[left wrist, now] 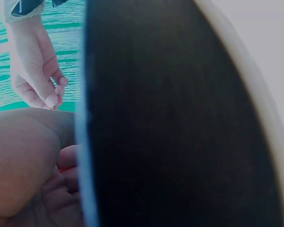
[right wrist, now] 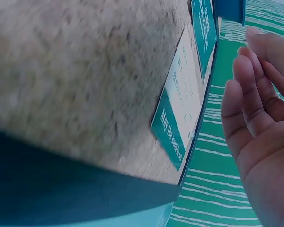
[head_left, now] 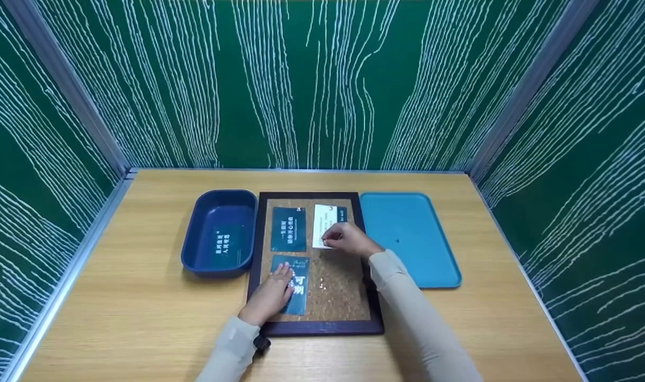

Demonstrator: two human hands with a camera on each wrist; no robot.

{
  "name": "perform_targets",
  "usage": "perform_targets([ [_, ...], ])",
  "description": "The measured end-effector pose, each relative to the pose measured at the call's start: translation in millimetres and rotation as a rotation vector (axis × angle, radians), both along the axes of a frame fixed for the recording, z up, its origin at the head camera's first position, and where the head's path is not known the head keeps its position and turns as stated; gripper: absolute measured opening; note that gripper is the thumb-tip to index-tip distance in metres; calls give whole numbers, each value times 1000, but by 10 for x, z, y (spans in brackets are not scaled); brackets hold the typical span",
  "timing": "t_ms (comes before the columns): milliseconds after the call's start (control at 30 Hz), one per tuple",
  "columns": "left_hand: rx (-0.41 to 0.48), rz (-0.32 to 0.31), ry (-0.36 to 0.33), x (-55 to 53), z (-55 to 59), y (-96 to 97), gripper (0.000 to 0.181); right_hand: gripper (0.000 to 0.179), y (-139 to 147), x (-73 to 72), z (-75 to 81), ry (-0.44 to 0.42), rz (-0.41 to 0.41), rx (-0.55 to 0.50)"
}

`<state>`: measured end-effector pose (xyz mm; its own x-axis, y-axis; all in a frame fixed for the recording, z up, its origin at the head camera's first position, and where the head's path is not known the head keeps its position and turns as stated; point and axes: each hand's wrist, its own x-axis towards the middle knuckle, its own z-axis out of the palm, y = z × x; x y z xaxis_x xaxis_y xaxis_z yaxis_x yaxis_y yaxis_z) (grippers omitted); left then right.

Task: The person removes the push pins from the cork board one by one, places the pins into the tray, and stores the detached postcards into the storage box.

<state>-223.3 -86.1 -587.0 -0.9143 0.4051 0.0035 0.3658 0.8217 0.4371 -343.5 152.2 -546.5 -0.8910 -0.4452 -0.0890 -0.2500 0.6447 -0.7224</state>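
A framed cork board [head_left: 341, 297] lies on the table with several printed cards on it. My right hand [head_left: 349, 239] is over the lower left corner of the white and green card [head_left: 325, 220] at the board's upper right. Its thumb and fingertips pinch a small pushpin, mostly hidden; in the left wrist view a thin tip pokes out below the right hand [left wrist: 35, 71]. My left hand [head_left: 272, 292] rests on the lower left green card [head_left: 301, 300], fingers laid over it. Another green card [head_left: 289, 228] lies above it on the board.
Several small clear pushpins [head_left: 322, 284] lie on the cork's lower right. Left of the board stands a dark blue bin [head_left: 192, 249] with a green card [head_left: 226, 246] inside. A flat light blue tray [head_left: 418, 239] is to its right. Green striped walls [head_left: 333, 85] surround the table.
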Motion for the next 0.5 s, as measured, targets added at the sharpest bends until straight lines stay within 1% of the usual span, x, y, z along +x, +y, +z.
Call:
perform_targets([
  [100,5,5,-3,3,-7,-1,48,14,73,-2,-10,20,-8,-16],
  [200,8,7,-5,4,-13,-2,48,15,153,-9,-18,22,-14,-18],
  [400,3,3,25,-3,-23,-1,46,18,313,-23,-10,14,-27,-14],
  [500,3,4,22,2,-21,-2,46,18,394,-18,0,3,-43,-28],
])
